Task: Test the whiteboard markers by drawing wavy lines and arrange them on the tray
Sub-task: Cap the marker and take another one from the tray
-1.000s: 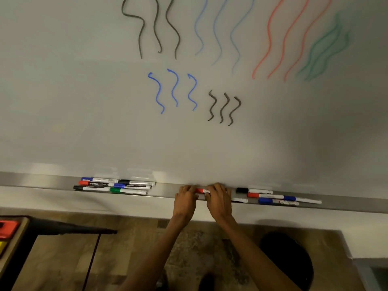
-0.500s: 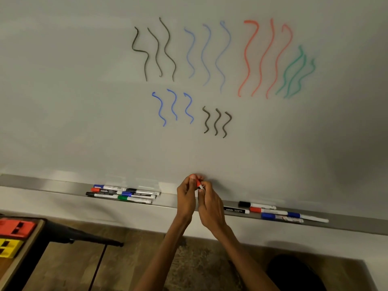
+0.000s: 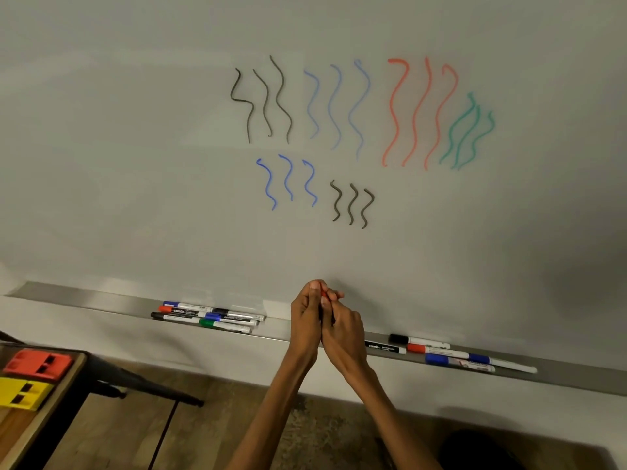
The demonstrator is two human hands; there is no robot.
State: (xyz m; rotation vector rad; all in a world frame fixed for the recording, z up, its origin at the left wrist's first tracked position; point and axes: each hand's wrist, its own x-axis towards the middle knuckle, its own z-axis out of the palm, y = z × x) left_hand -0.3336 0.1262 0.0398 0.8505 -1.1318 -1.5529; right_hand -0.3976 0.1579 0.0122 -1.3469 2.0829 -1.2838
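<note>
Up off the tray [image 3: 84, 297] come both hands since a second ago, and they've closed in tighter on each other over the last half second, taking the red marker [image 3: 324, 294] with them. Sweeping left to right now: at eight o'clock in the view, a red block [image 3: 37, 364] and a yellow block [image 3: 20, 392] lie side by side on a wooden table [image 3: 51, 422]. Next, at seven o'clock, one cluster of markers [image 3: 207, 316] lies lengthwise on the tray, packed together and touching, with blue, red, black and green caps showing. Dead centre low, at six o'clock, the left hand [image 3: 306, 322] and right hand [image 3: 343, 334] are pressed against each other just above the tray, in front of the whiteboard [image 3: 135, 164]. Both have their fingers curled round the red marker, which is held upright between them. Only a sliver of red peeks out at the fingertips, and I can't tell whether the cap is on or off. Over at four o'clock, a second cluster of markers [image 3: 451, 352] lies along the tray, with black, red and blue caps. Up at twelve o'clock, the board carries wavy lines: black, pale blue, red and green in the top row, with blue and black below.
</note>
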